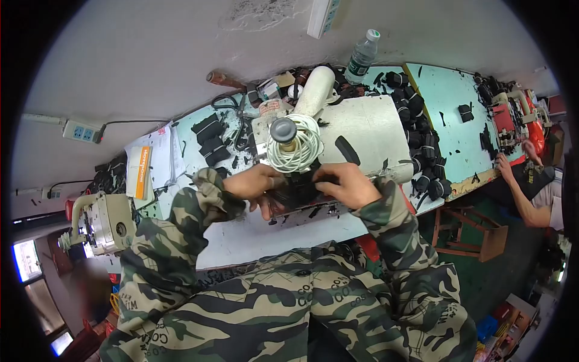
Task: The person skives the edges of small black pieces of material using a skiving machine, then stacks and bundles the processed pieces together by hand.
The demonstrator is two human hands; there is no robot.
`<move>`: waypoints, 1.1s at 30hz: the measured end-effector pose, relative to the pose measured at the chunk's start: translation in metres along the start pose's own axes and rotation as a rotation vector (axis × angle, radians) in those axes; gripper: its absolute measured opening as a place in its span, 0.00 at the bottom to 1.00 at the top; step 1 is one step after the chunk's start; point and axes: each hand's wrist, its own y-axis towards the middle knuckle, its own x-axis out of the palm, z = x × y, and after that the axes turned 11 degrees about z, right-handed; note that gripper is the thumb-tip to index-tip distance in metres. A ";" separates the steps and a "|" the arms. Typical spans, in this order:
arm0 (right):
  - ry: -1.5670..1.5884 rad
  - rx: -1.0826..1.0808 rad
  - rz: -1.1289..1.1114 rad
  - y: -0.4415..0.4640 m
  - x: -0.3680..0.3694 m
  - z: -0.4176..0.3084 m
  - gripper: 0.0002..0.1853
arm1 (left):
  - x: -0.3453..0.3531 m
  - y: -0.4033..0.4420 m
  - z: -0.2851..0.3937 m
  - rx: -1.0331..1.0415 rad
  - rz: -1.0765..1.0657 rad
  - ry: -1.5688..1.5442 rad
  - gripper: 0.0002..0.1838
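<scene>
A cream sewing machine (362,130) stands right in front of me, with a coil of white cord (294,145) hung around the grey-topped post at its near end. Beneath that end lies a dark piece of fabric (297,192). My left hand (256,186) is at its left side, fingers curled down onto it. From the right, my right hand (350,184) pinches the fabric's edge between thumb and fingers. The machine's needle area is hidden by the coil and the dark material. A loose black strip (347,150) rests on the machine's bed.
Bundled black pieces (425,151) are heaped right of the machine, and more bundles (211,139) lie left. A water bottle (362,57) stands behind. Papers with an orange-edged booklet (140,172) lie far left. Another person's arm (517,190) reaches toward a machine at right. A wooden stool (469,232) stands below.
</scene>
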 end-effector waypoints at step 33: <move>0.078 0.226 0.015 -0.005 -0.011 0.003 0.12 | 0.007 -0.005 -0.033 0.116 0.265 -0.176 0.15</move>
